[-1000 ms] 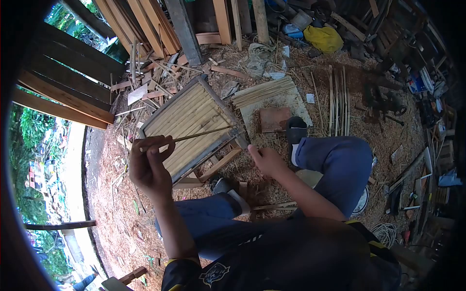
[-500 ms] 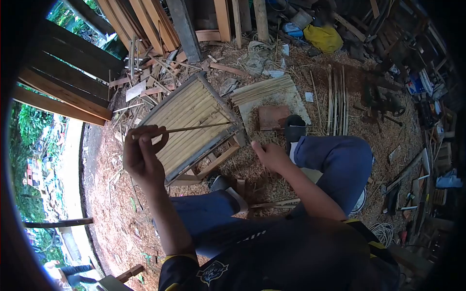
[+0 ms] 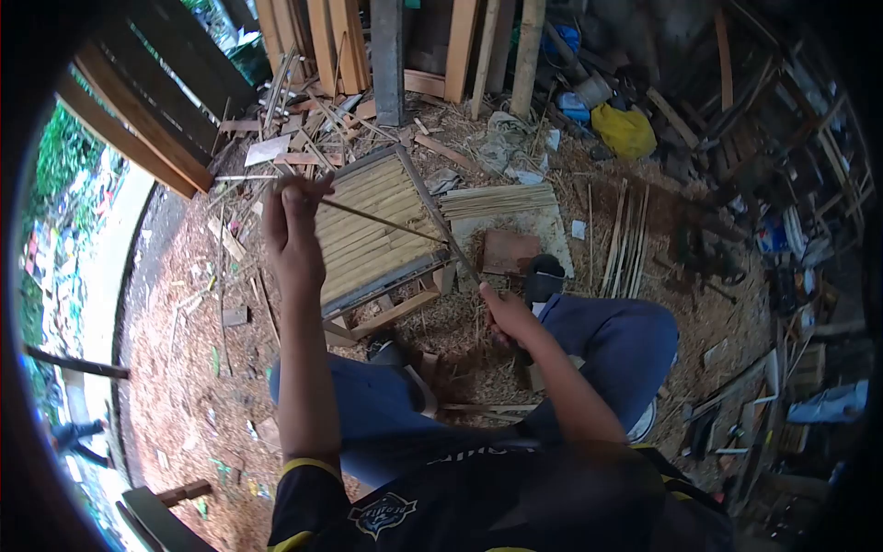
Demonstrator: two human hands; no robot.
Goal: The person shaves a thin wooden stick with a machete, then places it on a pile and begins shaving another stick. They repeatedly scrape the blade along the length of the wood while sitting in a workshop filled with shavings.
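Pinched in the fingers of my left hand (image 3: 296,216) is a thin bamboo strip (image 3: 386,221), which slants down to the right. My right hand (image 3: 509,315) is closed around a dark, narrow blade-like tool (image 3: 464,261). The tool's upper end meets the strip's far end near the frame corner. Below the strip lies a low, dark-framed panel of pale slats (image 3: 368,253), tilted on the ground. A reddish block (image 3: 510,252) sits just beyond my right hand.
Thin strips (image 3: 501,200) lie bundled on a pale board (image 3: 555,225), and longer sticks (image 3: 627,239) lie to its right. A yellow bag (image 3: 624,132) is at the back right. Planks (image 3: 338,46) lean at the back. Wood shavings cover the ground around my legs.
The view has shifted. My left hand is higher relative to the panel, and the strip slants downward more steeply. More of the dark tool shows ahead of my right hand.
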